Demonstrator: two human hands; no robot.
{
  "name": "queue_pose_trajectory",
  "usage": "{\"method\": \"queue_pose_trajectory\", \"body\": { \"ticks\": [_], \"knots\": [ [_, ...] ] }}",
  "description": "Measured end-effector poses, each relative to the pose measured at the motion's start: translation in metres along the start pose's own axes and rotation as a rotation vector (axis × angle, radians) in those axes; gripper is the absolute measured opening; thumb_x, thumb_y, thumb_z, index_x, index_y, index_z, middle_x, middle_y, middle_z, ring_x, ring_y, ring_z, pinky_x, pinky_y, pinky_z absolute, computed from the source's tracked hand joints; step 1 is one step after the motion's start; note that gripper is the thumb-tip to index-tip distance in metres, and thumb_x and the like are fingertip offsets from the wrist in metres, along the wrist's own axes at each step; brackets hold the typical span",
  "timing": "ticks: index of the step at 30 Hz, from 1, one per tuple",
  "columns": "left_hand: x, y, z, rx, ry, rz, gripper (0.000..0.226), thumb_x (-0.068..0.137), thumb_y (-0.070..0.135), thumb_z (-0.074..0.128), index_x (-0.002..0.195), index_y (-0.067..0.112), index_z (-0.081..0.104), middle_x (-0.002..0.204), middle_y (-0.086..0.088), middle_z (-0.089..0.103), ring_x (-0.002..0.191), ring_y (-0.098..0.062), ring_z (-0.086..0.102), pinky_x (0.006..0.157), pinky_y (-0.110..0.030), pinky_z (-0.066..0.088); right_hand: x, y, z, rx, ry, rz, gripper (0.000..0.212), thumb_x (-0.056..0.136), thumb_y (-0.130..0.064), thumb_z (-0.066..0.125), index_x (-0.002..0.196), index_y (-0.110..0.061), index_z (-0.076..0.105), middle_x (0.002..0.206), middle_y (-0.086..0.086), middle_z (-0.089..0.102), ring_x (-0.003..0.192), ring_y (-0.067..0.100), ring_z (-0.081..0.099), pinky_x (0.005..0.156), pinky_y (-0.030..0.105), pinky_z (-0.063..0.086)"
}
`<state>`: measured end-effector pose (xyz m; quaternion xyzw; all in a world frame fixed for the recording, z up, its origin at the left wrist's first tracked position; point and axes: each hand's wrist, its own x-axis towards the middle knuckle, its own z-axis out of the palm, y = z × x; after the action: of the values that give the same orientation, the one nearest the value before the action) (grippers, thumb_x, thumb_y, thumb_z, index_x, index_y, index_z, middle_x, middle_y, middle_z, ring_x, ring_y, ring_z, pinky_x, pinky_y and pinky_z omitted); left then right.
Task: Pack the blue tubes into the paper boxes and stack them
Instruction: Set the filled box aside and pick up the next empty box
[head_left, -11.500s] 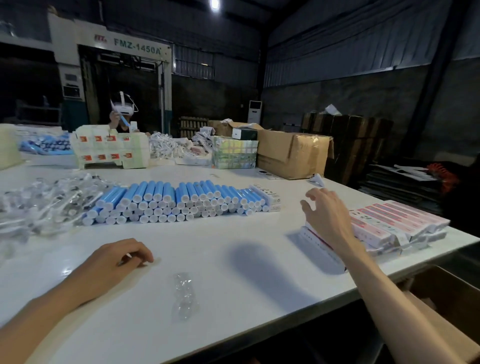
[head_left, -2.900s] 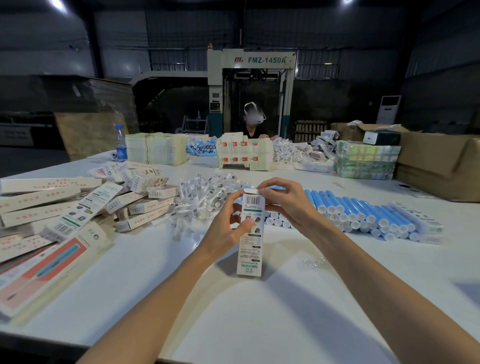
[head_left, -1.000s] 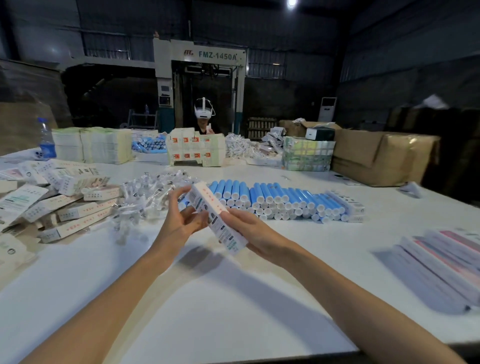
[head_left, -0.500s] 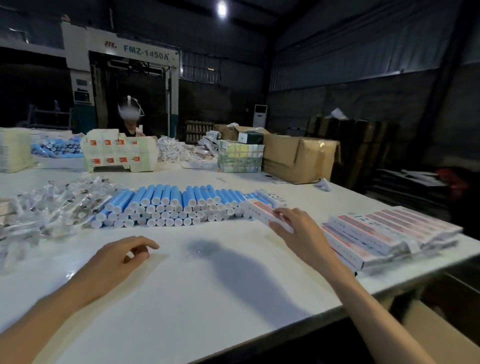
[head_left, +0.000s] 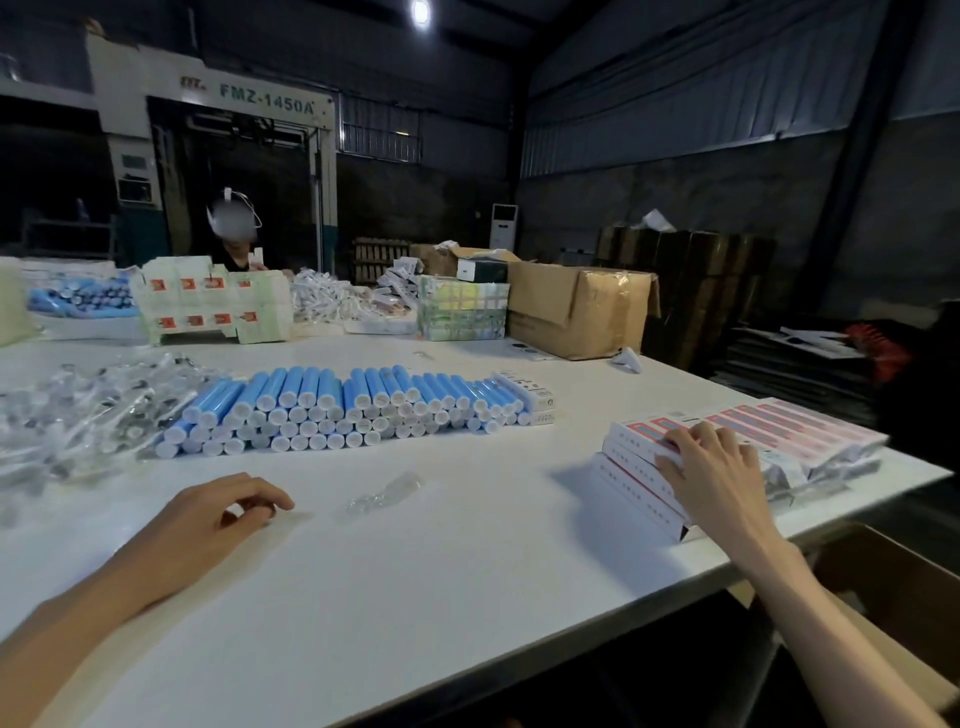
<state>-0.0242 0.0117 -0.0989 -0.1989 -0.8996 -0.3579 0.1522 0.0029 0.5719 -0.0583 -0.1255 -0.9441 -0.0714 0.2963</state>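
Note:
Blue tubes (head_left: 343, 410) with white caps lie in a stacked row across the middle of the white table (head_left: 415, 587). At the right edge sits a stack of packed red-and-white paper boxes (head_left: 779, 426). My right hand (head_left: 711, 473) lies flat on the near-left end of that stack, fingers spread over the top box (head_left: 641, 435) and pressing it down. My left hand (head_left: 208, 519) rests on the table to the left with loosely curled fingers and holds nothing.
A heap of clear plastic wrappers (head_left: 78, 410) lies at the left, and one scrap (head_left: 387, 491) sits between my hands. Cardboard cartons (head_left: 576, 306) and bundled packs stand at the back. Another person (head_left: 234, 239) works across the table. An open carton (head_left: 893, 587) sits below the right edge.
My right hand carried the closed box rightward from in front of me and set it on the stack. My left hand let go and came down to rest on the table.

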Motion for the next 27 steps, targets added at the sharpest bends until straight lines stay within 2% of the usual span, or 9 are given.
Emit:
{"method": "queue_pose_trajectory", "body": {
  "ticks": [5,7,10,13,16,18,22,24,27],
  "knots": [
    [-0.001,-0.002,-0.003,-0.009,-0.005,-0.019,0.041,0.102,0.010,0.069,0.104,0.050,0.076,0.110,0.019,0.075,0.103,0.000,0.068,0.088,-0.020,0.051,0.002,-0.008,-0.007,-0.085,-0.034,0.013,0.036,0.104,-0.037,0.047,0.135,-0.019,0.055,0.134,0.006,0.058,0.121,0.030,0.052,0.098,0.044,0.044],
    [-0.001,-0.001,-0.003,-0.012,-0.012,-0.032,0.040,0.102,0.009,0.068,0.101,0.048,0.078,0.109,0.018,0.075,0.102,-0.003,0.069,0.089,-0.025,0.052,0.003,-0.021,-0.013,-0.063,0.004,0.003,0.034,0.103,-0.032,0.053,0.132,-0.015,0.060,0.131,0.009,0.060,0.118,0.032,0.054,0.096,0.044,0.045],
    [-0.001,0.001,-0.001,-0.009,-0.035,-0.061,0.032,0.103,0.009,0.067,0.099,0.038,0.080,0.107,0.016,0.074,0.101,-0.007,0.070,0.093,-0.035,0.055,0.008,-0.064,-0.025,0.208,0.052,-0.058,0.026,0.102,-0.025,0.059,0.123,-0.010,0.067,0.120,0.012,0.065,0.111,0.036,0.058,0.090,0.046,0.046],
    [-0.001,0.002,-0.002,-0.005,-0.042,-0.077,0.030,0.104,0.009,0.066,0.100,0.035,0.080,0.105,0.016,0.073,0.100,-0.008,0.070,0.093,-0.033,0.055,0.015,-0.136,-0.037,0.513,0.009,-0.184,0.016,0.103,-0.022,0.059,0.112,-0.014,0.070,0.109,0.004,0.068,0.105,0.030,0.059,0.081,0.041,0.048],
    [-0.001,0.001,-0.004,0.053,-0.024,-0.094,0.030,0.103,0.010,0.066,0.100,0.037,0.079,0.100,0.016,0.070,0.098,-0.007,0.068,0.091,-0.033,0.055,0.017,-0.219,-0.045,0.759,-0.062,-0.349,0.015,0.101,-0.016,0.057,0.088,-0.018,0.065,0.090,-0.003,0.068,0.089,0.024,0.062,0.073,0.040,0.051],
    [0.000,0.001,-0.007,0.117,-0.002,-0.110,0.032,0.101,0.009,0.064,0.100,0.037,0.079,0.098,0.018,0.069,0.096,-0.006,0.066,0.090,-0.034,0.054,0.017,-0.274,-0.047,0.918,-0.129,-0.441,0.016,0.100,-0.014,0.058,0.088,-0.012,0.068,0.084,-0.001,0.070,0.079,0.021,0.064,0.072,0.042,0.055],
    [0.002,0.002,-0.014,0.238,0.088,-0.234,0.035,0.088,0.007,0.063,0.089,0.041,0.072,0.096,0.018,0.069,0.093,-0.004,0.065,0.088,-0.036,0.055,0.005,-0.372,-0.049,1.193,-0.265,-0.549,0.015,0.099,-0.012,0.061,0.094,-0.009,0.075,0.082,0.001,0.074,0.077,0.017,0.068,0.074,0.036,0.057],
    [0.004,0.001,-0.018,0.247,0.171,-0.318,0.026,0.086,0.013,0.063,0.085,0.038,0.068,0.093,0.016,0.071,0.090,-0.010,0.066,0.085,-0.039,0.057,-0.005,-0.411,-0.046,1.318,-0.342,-0.549,0.015,0.099,-0.011,0.061,0.091,-0.010,0.073,0.079,0.000,0.072,0.078,0.019,0.068,0.075,0.035,0.055],
    [0.004,-0.004,-0.027,0.295,0.303,-0.446,0.010,0.094,0.024,0.061,0.090,0.031,0.067,0.091,0.009,0.072,0.088,-0.021,0.067,0.083,-0.042,0.057,-0.019,-0.449,-0.033,1.423,-0.436,-0.550,0.013,0.099,-0.010,0.061,0.092,-0.009,0.072,0.079,0.002,0.072,0.078,0.020,0.068,0.076,0.036,0.054]
  ]
}}
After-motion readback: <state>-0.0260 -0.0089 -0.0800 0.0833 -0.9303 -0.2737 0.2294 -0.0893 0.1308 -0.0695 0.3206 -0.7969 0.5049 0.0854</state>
